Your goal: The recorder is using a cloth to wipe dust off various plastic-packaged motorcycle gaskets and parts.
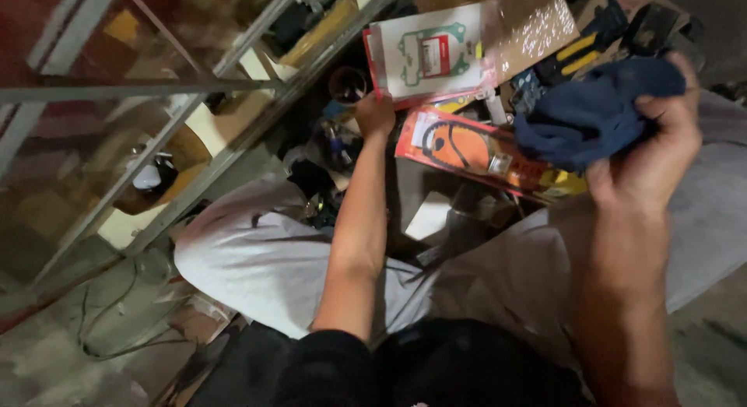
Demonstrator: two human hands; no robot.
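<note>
Gripping the bunched blue cloth (pixel 591 115) in my right hand (pixel 650 154), fingers closed round it, I reach my left hand (pixel 375 115) into the parts clutter, curled at the white gasket packet (pixel 432 53); nothing lifted out yet.

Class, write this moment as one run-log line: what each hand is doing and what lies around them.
left hand: reaching into parts pile, beside gasket packet | right hand: gripping blue cloth | nearby: orange packet, metal shelf frame
</note>
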